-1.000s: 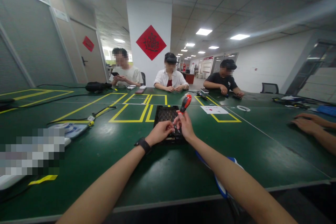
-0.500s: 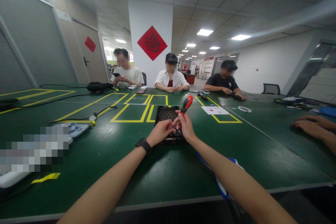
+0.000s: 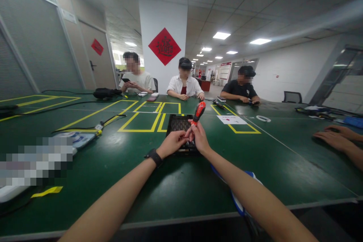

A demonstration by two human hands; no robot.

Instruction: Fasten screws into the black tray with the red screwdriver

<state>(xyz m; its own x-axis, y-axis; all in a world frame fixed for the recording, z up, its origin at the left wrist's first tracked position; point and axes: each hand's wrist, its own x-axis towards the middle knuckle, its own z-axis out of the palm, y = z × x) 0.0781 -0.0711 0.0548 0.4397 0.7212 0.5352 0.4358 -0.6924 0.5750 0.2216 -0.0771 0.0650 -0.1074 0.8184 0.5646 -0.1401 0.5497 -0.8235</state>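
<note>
A screwdriver point(image 3: 199, 111) with a red and black handle stands nearly upright in my right hand point(image 3: 201, 138), its handle above the fingers. My left hand point(image 3: 175, 143) is closed in a pinch, fingertips meeting those of the right near the screwdriver's lower end. What the left fingertips pinch, if anything, is hidden. Both hands are over a black tray point(image 3: 173, 123) with a patterned inside, lying on the green table point(image 3: 136, 181). Several small shiny bits show in the tray under the fingers.
Yellow tape outlines mark the table. A paper sheet point(image 3: 231, 120) and a white ring point(image 3: 263, 118) lie to the right, a blue-and-white item point(image 3: 249, 176) under my right forearm. Three people sit opposite; another person's hands point(image 3: 334, 138) rest at right. Cables run on the left.
The screwdriver handle has tipped slightly left and more upright, and my right fingers have shifted around it. My left hand stays nearly in place at the tray.
</note>
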